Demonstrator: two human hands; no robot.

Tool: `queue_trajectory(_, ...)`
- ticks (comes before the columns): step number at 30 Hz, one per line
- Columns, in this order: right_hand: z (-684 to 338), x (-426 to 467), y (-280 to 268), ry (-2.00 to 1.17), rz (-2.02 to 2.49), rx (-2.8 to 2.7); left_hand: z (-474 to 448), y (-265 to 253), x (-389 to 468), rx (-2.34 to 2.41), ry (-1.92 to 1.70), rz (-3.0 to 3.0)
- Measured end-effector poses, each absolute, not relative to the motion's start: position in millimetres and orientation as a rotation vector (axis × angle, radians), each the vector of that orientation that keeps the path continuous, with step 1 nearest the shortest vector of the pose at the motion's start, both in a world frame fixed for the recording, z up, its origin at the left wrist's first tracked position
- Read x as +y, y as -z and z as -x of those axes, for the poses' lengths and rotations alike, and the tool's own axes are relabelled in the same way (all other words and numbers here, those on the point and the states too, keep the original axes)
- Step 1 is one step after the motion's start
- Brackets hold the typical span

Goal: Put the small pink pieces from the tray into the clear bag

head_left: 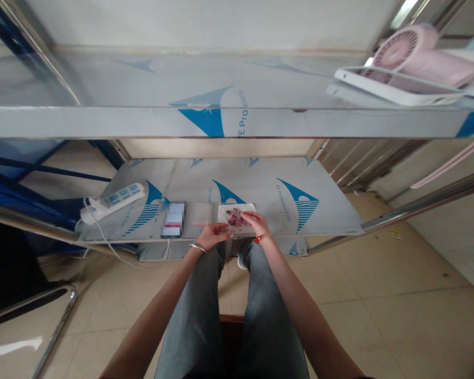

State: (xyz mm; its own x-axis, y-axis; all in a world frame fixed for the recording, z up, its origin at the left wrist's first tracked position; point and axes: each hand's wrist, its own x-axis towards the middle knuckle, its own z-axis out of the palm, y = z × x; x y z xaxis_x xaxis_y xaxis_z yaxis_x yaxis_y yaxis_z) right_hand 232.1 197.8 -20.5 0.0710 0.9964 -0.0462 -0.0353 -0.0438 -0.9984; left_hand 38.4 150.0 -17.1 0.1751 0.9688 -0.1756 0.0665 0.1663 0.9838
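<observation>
On the lower shelf, a white cloth or pad (224, 211) carries a cluster of small dark red and pink beads (236, 219). My left hand (212, 235) is at the near left edge of the pad, its thumb and fingertips closed together beside the beads. Whatever is between those fingertips is too small to make out. From the right, my right hand (257, 223) reaches over the beads with its fingers pressed together, the tips at the cluster. Its thumb is mostly hidden, and I cannot make out what it holds. Left of the pad lies a pale, flat, translucent box (201, 213).
A phone (174, 220) with a cable lies left of the box. A white power strip (112, 202) sits farther left. The upper shelf edge (142, 122) crosses above my hands, with a pink fan (430, 60) at its right end.
</observation>
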Motion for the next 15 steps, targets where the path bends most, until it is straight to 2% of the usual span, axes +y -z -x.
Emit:
queue_trajectory(6,-236,176,11,-1.355,1.13,-1.263,-38,24,159,1.17,-0.901,-1.136)
queue_trajectory(15,-229,175,14,-1.295,1.1,-1.558,-44,26,162,1.134,-0.853,-1.293)
